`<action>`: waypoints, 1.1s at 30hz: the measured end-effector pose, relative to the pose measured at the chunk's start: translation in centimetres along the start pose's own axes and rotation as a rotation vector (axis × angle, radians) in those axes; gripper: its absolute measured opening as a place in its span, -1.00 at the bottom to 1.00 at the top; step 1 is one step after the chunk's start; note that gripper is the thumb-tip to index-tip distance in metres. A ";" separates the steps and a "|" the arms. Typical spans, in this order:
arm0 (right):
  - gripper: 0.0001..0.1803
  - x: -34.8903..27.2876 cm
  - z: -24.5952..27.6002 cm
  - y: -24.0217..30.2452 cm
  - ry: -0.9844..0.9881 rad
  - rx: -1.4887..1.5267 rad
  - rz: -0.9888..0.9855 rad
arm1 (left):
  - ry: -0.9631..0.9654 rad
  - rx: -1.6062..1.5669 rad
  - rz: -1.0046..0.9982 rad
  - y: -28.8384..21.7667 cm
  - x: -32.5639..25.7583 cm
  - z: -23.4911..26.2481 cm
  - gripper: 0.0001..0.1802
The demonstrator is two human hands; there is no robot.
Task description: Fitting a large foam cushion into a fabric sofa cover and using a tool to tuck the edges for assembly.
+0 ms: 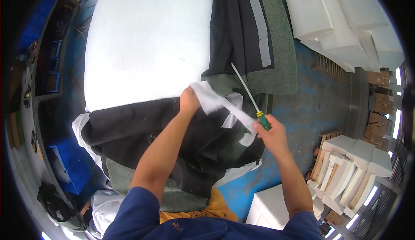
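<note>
At centre of frame, our left hand (pixel 189 100) pinches a white cloth strip (pixel 216 103). Our right hand (pixel 269 132), centre-right, grips a screwdriver (pixel 247 91) w/ green handle and the strip's other end, above black fabric (pixel 142 127).

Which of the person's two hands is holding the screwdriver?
The right hand grips the screwdriver by its green and yellow handle. The left hand only pinches the white fabric strip.
</note>
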State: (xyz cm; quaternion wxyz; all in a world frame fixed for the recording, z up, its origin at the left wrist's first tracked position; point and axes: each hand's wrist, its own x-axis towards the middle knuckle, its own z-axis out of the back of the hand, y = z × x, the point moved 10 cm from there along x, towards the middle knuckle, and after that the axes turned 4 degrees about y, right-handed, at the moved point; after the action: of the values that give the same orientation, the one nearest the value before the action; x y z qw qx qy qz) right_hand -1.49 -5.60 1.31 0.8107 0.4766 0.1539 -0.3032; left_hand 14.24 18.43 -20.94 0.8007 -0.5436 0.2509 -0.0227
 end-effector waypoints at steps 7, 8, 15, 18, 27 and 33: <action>-0.59 1.1 -2.8 2.7 0.183 -0.264 0.190 | 0.024 0.290 0.248 0.8 -2.0 -2.9 -0.41; -0.59 1.5 -3.1 2.6 0.190 -0.263 0.190 | 0.049 0.336 0.295 0.9 -2.3 -2.9 -0.43; -0.62 3.9 -4.4 2.4 0.128 -0.658 0.379 | 0.166 0.401 0.420 1.8 -1.6 -3.4 -0.46; -0.63 4.9 -5.2 3.0 0.173 -0.818 0.381 | 0.258 0.438 0.428 2.7 -0.9 -4.1 -0.43; -0.76 8.1 -11.2 8.0 0.280 -1.217 0.470 | 0.307 0.347 0.505 3.9 -0.9 -4.5 -0.41; -0.84 11.8 -19.1 10.6 0.515 -1.486 0.429 | 0.086 0.358 -0.034 -4.2 -9.4 -3.8 -0.38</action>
State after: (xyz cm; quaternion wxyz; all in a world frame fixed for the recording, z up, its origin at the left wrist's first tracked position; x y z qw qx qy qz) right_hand 15.14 10.75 -7.35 0.8949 -0.1116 0.4018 0.1591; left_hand 5.43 16.36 -14.78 0.8726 -0.3952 0.2675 -0.1039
